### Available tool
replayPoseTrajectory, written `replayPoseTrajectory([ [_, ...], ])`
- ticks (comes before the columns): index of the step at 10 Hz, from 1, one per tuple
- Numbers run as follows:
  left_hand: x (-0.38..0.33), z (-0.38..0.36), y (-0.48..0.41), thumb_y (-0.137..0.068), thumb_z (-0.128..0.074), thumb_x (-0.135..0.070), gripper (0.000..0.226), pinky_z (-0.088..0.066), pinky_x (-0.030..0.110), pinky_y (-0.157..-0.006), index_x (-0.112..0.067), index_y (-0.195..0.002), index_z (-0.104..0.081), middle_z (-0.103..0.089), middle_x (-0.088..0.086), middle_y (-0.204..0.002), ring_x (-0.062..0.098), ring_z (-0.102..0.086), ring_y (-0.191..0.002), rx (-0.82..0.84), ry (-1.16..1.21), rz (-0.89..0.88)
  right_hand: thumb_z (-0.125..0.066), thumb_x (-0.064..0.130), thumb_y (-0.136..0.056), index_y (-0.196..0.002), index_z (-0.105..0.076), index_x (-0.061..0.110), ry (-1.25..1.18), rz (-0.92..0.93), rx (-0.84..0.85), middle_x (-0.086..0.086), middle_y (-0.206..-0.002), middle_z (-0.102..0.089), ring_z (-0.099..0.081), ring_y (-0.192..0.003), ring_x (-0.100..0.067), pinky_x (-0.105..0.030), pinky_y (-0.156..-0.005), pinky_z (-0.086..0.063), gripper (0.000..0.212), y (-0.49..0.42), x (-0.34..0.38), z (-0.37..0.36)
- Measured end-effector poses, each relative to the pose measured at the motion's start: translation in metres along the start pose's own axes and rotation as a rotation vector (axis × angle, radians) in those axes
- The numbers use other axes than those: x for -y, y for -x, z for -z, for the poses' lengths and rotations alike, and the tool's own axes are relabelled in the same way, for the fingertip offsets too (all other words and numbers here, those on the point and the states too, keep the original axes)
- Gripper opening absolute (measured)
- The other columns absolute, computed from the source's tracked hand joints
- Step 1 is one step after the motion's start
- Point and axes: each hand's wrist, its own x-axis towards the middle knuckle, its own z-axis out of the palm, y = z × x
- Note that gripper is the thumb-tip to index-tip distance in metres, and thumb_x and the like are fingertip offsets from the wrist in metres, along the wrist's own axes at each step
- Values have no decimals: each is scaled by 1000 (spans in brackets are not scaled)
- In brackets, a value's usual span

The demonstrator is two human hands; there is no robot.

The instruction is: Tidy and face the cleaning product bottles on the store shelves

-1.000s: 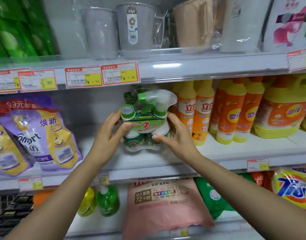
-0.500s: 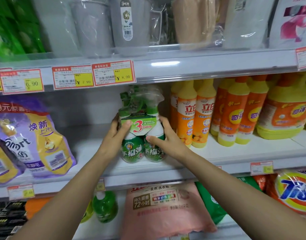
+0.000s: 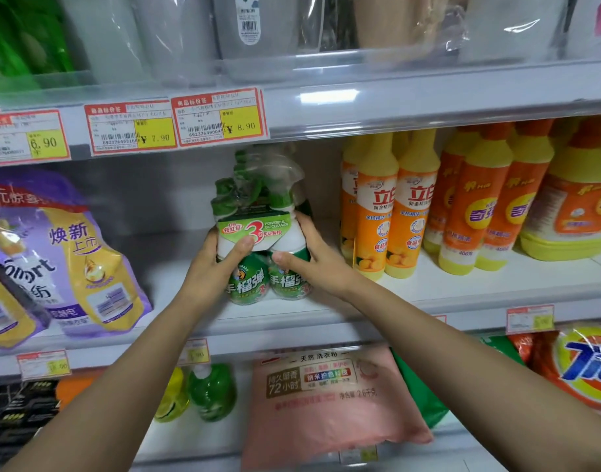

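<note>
A: Where is the twin pack of spray cleaner (image 3: pixel 258 229)?

B: Upright on the middle shelf (image 3: pixel 462 284), near its front edge, between the purple refill pouches (image 3: pixel 74 260) on the left and the orange detergent bottles (image 3: pixel 408 212) on the right, label facing me.

A: And your fingers?

B: My left hand (image 3: pixel 214 267) curls round the left bottle, thumb on the card sleeve; my right hand (image 3: pixel 316 264) curls round the right bottle, thumb on its label.
</note>
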Motion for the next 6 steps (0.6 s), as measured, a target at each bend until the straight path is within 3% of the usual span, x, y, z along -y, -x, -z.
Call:
replayPoseTrajectory([
  [1,-1,0,3,-85,-61,-49,52,-52,20,-84,-26,-131,-49,-65,-13,-120,0,-64,-104,15,-6,12,-68,50,-81,-152,-23,27,-2,-11,1,2,-151,-41,-37,-141,-17,-48,-116,-34,88,1,-2,0],
  [2,0,0,5,-81,-61,-55,59,-52,29,-93,-26,-131,-47,-65,-10,-122,5,-64,-107,31,-16,24,-72,31,-89,-150,-29,22,11,-41,-4,13,-138,-45,-41,-127,8,-18,-108,-34,76,5,0,5],
  [3,-1,0,7,-81,-61,-65,67,-50,35,-98,-28,-134,-43,-63,-11,-124,7,-62,-110,55,-52,30,-72,30,-88,-151,-28,22,10,-50,-5,12,-139,-42,-39,-127,7,-16,-108,-33,77,7,3,10],
  [4,-4,1,9,-71,-58,-77,82,-48,37,-101,-35,-138,-37,-62,-17,-124,4,-60,-111,80,-137,58,-71,56,-74,-150,-27,29,10,-48,20,2,-150,-40,-37,-140,-18,-48,-115,-35,92,11,7,10],
  [5,-7,2,16,-61,-56,-83,108,-44,38,-105,-29,-150,-25,-54,-8,-140,12,-55,-123,17,-208,75,-71,60,-73,-152,-24,26,42,-57,-5,-3,-155,-35,-33,-143,-19,-49,-116,-34,98,23,11,13],
  [6,2,-2,38,-75,-58,-76,106,-32,36,-113,-16,-153,-20,-33,6,-156,21,-37,-140,-220,-256,7,-70,41,-89,-153,-25,18,57,-38,-30,-3,-158,-31,-29,-145,-16,-47,-118,-30,82,42,9,21],
])
